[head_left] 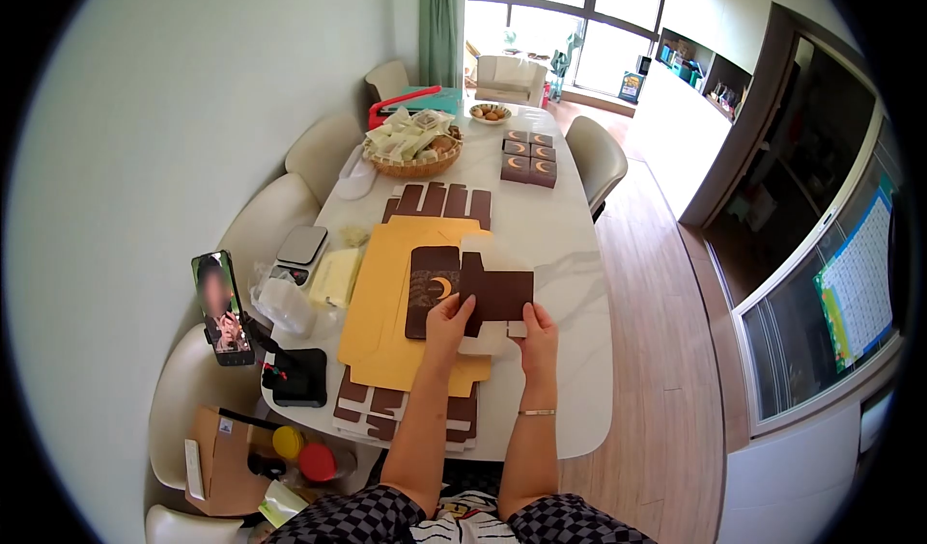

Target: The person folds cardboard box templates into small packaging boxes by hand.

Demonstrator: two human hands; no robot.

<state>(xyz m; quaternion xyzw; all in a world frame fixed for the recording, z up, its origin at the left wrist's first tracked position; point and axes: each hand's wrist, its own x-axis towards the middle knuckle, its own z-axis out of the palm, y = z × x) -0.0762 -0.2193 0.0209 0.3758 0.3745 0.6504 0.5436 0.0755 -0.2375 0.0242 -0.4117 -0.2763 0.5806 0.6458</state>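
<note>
One brown card [502,296], creased and part-opened, is held over the white bench [570,351]. The left hand [447,322] has its grip clenched on the card's near edge at 8 o'clock, thumb on top; the right hand [537,324], a bracelet [537,412] at its wrist, has its grip pinched on the near corner at 4 o'clock. At the card's 9 o'clock, and partly covered by it, lies a dark moon-printed panel [423,283], resting on a yellow sheet [375,307]. Flat brown cutouts [442,202] show beyond the sheet at 12 o'clock, and more flat pieces [359,411] at its near end, toward 6. Six small boxes [528,159] with orange crescents stand grouped at 1 o'clock; at 11 sits a wicker basket [417,167] heaped with packets [404,139]. A phone [224,312] on a black stand [299,378] occupies 8 o'clock.
</note>
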